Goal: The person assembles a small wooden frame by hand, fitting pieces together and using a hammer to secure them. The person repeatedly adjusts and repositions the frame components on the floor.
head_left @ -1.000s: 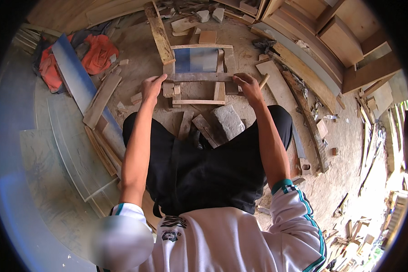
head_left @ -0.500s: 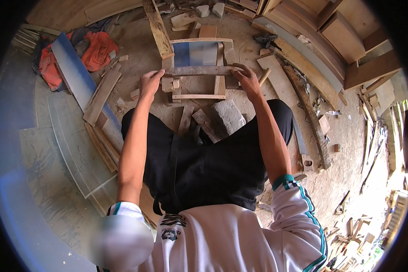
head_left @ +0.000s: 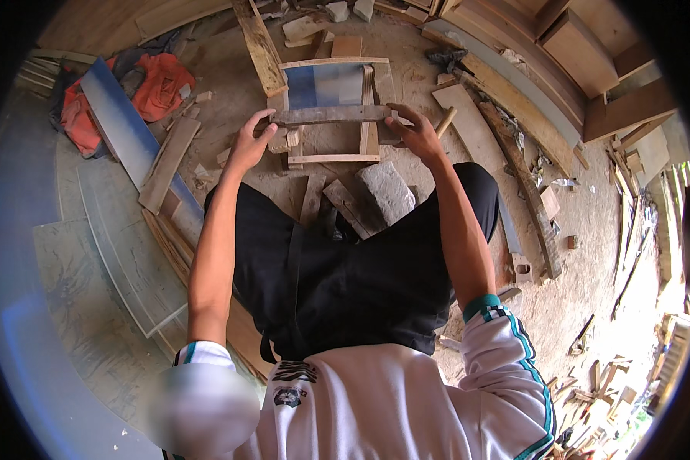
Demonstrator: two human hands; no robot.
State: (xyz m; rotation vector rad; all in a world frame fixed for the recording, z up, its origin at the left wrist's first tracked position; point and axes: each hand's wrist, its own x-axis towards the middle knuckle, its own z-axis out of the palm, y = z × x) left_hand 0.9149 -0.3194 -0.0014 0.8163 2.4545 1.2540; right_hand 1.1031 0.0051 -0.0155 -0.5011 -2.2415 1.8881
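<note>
A dark, narrow wooden board (head_left: 330, 116) lies crosswise over a small wooden frame (head_left: 336, 159) on the ground in front of my knees. At its left end, my left hand (head_left: 249, 146) is open, with thumb and fingers spread apart just beside the wood. My right hand (head_left: 417, 138) pinches the opposite end between thumb and fingers. Behind the board, a blue-and-white panel (head_left: 326, 84) shows in the far half of the frame. A small wood block (head_left: 285, 139) sits under the board near my left hand.
A grey stone block (head_left: 386, 192) lies between my knees and the frame. The handsaw (head_left: 522, 267) is by my right knee. On the left are a blue-white board (head_left: 119, 123) and an orange cloth (head_left: 161, 84). Wooden shelving (head_left: 583, 65) stands far right.
My left hand has loosened from the board's left end, its fingers spreading and drawing back slightly to the left. The right hand stays at its end. The view has shifted slightly.
</note>
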